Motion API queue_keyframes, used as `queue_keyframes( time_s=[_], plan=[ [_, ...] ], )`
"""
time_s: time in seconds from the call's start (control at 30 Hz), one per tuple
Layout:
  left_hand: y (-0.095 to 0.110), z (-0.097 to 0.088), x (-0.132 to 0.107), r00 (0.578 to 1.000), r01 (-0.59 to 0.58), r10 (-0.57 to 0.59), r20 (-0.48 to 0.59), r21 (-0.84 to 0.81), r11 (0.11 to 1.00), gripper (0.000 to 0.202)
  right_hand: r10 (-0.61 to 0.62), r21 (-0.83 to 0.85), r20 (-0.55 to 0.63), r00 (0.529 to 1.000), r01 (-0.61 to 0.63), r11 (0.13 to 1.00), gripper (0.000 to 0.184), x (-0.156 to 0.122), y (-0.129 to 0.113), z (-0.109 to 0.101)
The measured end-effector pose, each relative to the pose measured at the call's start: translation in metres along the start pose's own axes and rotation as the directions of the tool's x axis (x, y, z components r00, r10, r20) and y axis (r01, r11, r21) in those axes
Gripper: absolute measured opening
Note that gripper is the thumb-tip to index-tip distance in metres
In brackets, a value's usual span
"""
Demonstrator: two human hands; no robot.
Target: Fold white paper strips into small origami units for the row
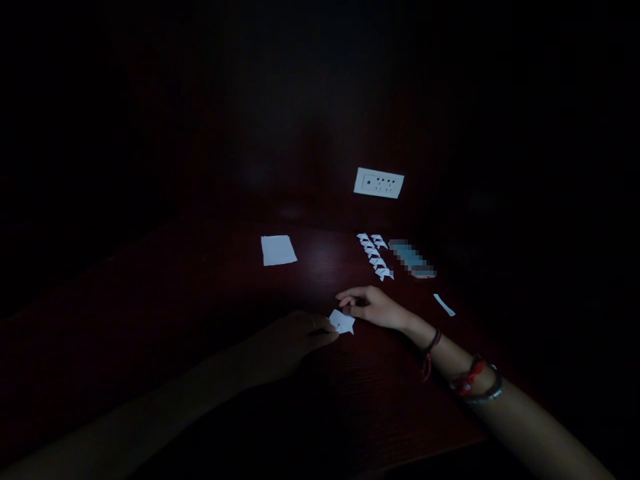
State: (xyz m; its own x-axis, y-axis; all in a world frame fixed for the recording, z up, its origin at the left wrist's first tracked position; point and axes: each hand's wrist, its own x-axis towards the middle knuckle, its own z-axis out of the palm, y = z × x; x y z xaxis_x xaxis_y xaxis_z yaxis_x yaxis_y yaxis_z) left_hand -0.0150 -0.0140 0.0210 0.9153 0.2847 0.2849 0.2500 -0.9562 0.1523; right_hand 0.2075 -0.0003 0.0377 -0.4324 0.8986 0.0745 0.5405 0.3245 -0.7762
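A small piece of folded white paper (342, 323) with pointed corners is between my two hands, just above or on the dark red table (370, 393). My left hand (300, 337), in shadow and wearing a ring, pinches its left edge between thumb and fingers. My right hand (373, 307) is at the paper's upper right, fingers curled with the index finger stretched to the left. Whether its fingertips touch the paper I cannot tell. Beyond my right hand lie several small folded white paper pieces (374, 257) in rows.
A stack of white paper squares (279, 251) lies at the back left of the table. To the right are a phone-like slab (413, 259), blurred out, and a narrow white strip (444, 305). A socket plate (379, 183) is on the wall behind. The surroundings are very dark.
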Motion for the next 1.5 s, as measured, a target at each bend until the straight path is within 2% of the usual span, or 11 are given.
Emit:
queue_keyframes(
  time_s=[0.1, 0.27, 0.37, 0.47, 0.6, 0.7, 0.87, 1.1, 1.37, 1.5],
  plan=[
    [0.000, 0.000, 0.001, 1.000, -0.012, 0.012, -0.010, -0.008, 1.000, 0.048, 0.098, 0.045, 0.083, 0.992, -0.102, 0.994, 0.034, 0.011, -0.006, 0.001],
    [0.000, 0.002, 0.002, 0.999, 0.003, -0.004, -0.037, -0.022, 1.000, 0.045, 0.179, 0.072, 0.107, 0.978, -0.187, 0.980, 0.030, 0.019, -0.009, 0.002],
    [0.001, 0.004, 0.001, 0.999, -0.006, 0.006, -0.037, -0.023, 1.000, 0.043, 0.105, 0.043, 0.102, 0.989, -0.110, 0.993, 0.019, 0.014, -0.006, 0.003],
    [0.002, 0.007, 0.001, 0.999, -0.001, 0.001, -0.032, -0.013, 1.000, 0.044, -0.072, -0.114, 0.041, 0.997, 0.076, 0.991, 0.014, 0.003, -0.003, 0.005],
    [0.003, 0.009, 0.002, 1.000, 0.021, -0.021, -0.013, -0.017, 1.000, 0.047, -0.296, -0.251, 0.019, 0.955, 0.291, 0.923, 0.017, -0.012, -0.002, 0.006],
    [0.001, 0.010, 0.003, 0.999, 0.027, -0.028, -0.021, -0.042, 0.999, 0.046, -0.374, -0.295, 0.040, 0.927, 0.369, 0.882, 0.019, -0.018, -0.002, 0.006],
    [-0.004, 0.012, 0.005, 0.999, 0.018, -0.018, -0.027, -0.024, 1.000, 0.044, -0.419, -0.321, 0.079, 0.904, 0.421, 0.848, 0.017, -0.019, 0.002, 0.005],
    [-0.009, 0.020, 0.007, 0.999, 0.044, -0.044, 0.013, 0.018, 0.999, 0.050, -0.432, -0.333, 0.078, 0.899, 0.432, 0.838, 0.016, -0.017, 0.009, 0.006],
    [-0.010, 0.021, 0.007, 0.997, 0.074, -0.072, -0.032, 0.037, 0.997, 0.046, -0.400, -0.333, 0.056, 0.915, 0.395, 0.856, 0.014, -0.018, 0.012, 0.005],
    [-0.009, 0.021, 0.008, 0.997, 0.057, -0.055, -0.046, 0.039, 0.998, 0.049, -0.372, -0.326, 0.026, 0.928, 0.359, 0.875, 0.019, -0.019, 0.010, 0.003]
  ],
)
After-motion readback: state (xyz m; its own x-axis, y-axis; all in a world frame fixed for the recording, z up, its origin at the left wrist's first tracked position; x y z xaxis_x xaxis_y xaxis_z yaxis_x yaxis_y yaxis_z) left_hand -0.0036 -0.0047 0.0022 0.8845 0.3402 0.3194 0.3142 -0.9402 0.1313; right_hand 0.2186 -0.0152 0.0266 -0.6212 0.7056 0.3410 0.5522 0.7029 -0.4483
